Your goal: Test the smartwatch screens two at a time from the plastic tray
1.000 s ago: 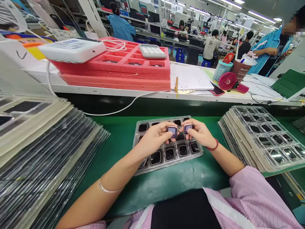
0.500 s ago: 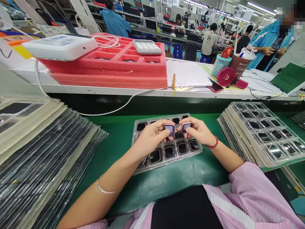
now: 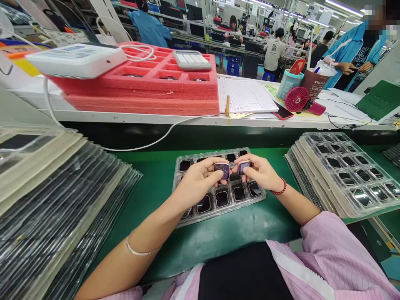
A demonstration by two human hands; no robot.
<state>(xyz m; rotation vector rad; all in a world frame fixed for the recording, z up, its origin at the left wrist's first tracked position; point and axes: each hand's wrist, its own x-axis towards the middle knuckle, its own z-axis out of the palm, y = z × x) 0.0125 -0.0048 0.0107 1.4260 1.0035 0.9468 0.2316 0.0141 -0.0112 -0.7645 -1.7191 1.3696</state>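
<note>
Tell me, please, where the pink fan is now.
In the head view, the pink fan sits right of centre on the white shelf, in front of the blue cup, beside the phone.

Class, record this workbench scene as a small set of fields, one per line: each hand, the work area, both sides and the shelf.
Left hand: holds a small square-faced device, screen lit
Right hand: holds a similar device, patterned screen lit
Below the hands: clear tray of dark-screened square devices on a green surface
Left side: tall stack of trays
Right side: another tray stack
Shelf: red foam trays, printed sheets, pink fan
</note>
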